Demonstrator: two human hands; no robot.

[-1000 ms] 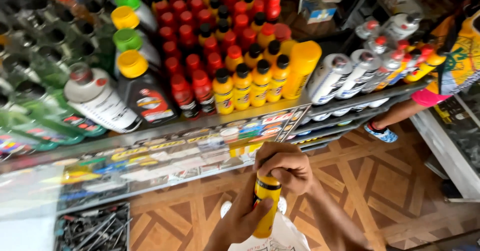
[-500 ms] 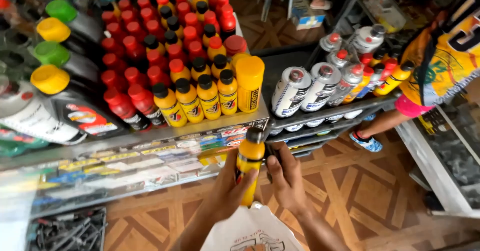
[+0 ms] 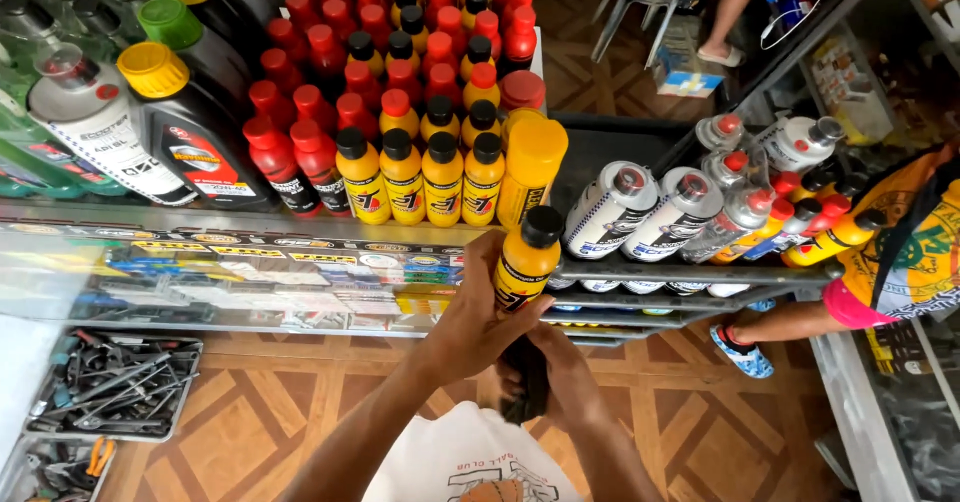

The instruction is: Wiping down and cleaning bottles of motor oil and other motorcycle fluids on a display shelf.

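Note:
My left hand (image 3: 478, 324) grips a small yellow bottle with a black cap (image 3: 527, 258), held upright just in front of the glass counter's edge (image 3: 300, 224). Just below it, my right hand (image 3: 572, 384) is closed on a dark cloth (image 3: 530, 382) under the bottle's base. On the counter directly behind stand rows of the same yellow bottles (image 3: 422, 177), a taller yellow bottle (image 3: 531, 170) and many red-capped red bottles (image 3: 330, 82).
Black oil bottles with yellow and green caps (image 3: 190, 132) and a white one (image 3: 95, 137) stand at left. Spray cans (image 3: 650, 212) lie on a rack at right. Another person in a yellow shirt (image 3: 900, 252) stands at right. Tool trays (image 3: 110, 387) sit on the floor.
My right hand came off the bottle's cap and dropped below it with the cloth. My left hand lifted the bottle closer to the counter edge. The view shifted left.

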